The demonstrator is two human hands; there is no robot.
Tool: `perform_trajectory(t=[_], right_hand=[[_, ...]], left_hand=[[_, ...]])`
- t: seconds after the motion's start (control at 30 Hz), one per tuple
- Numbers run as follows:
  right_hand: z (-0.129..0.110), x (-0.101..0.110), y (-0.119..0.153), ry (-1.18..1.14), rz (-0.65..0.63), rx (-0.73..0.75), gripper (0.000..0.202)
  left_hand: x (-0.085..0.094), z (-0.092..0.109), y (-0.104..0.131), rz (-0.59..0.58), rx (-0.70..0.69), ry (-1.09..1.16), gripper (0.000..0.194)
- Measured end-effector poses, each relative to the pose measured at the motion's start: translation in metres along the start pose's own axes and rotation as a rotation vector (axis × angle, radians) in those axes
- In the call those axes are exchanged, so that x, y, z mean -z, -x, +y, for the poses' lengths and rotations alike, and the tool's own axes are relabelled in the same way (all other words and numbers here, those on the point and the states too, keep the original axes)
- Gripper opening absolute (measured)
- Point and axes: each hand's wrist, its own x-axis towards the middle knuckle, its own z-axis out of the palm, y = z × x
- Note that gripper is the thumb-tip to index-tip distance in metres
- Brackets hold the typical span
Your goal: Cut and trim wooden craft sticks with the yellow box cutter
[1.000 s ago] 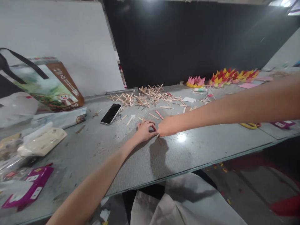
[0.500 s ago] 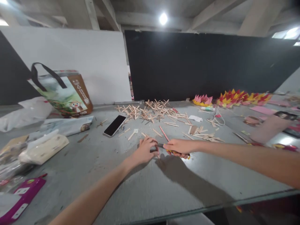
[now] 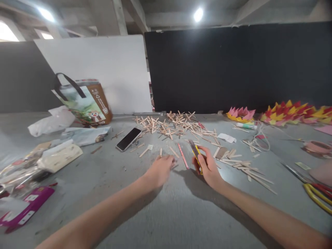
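Note:
My right hand [image 3: 207,167] is closed around a yellow and black utility knife [image 3: 195,154], its blade end pointing up and away from me. To the left, my left hand [image 3: 160,169] rests low over the table with its fingers curled and pressed together. Its fingertips are blurred, and whatever they pinch is too small to make out. Between the hands lies a red and white patterned strip [image 3: 183,156]. A few loose wooden sticks [image 3: 173,151] are just beyond my left hand. Past them spreads a heap of wooden sticks [image 3: 168,126], many joined into crosses.
A phone [image 3: 128,139] lies left of the sticks. Farther left are a shopping bag [image 3: 89,103], plastic packaging [image 3: 61,157] and a purple package [image 3: 31,207]. On the right are scissors [image 3: 311,188], a tape roll [image 3: 317,148], a glue stick [image 3: 246,126] and folded paper flowers [image 3: 287,112].
My right hand has drawn away from my left and turned the knife upward. Before, the knife lay across toward my left fingers. The view has swung slightly left.

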Motion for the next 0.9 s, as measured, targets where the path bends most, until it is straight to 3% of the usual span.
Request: perform_trajectory(t=[0.07, 0.13, 0.27, 0.5, 0.9], right_hand=[[-0.004, 0.005, 0.008, 0.0, 0.022, 0.025, 0.056], [-0.008, 0.01, 0.015, 0.067, -0.04, 0.047, 0.055], [-0.007, 0.012, 0.02, 0.266, -0.185, 0.135, 0.052], [-0.002, 0.009, 0.014, 0.37, -0.159, 0.179, 0.053], [-0.005, 0.008, 0.015, 0.35, -0.203, 0.148, 0.053]], left_hand=[[-0.011, 0.005, -0.015, 0.161, 0.119, 0.283, 0.015], [-0.026, 0.009, -0.027, 0.258, 0.149, 0.578, 0.02], [-0.044, 0.014, -0.034, 0.295, 0.104, 0.877, 0.037], [-0.036, 0.016, -0.021, 0.292, 0.192, 0.877, 0.046], [-0.042, 0.016, -0.021, 0.283, 0.133, 0.961, 0.042]])
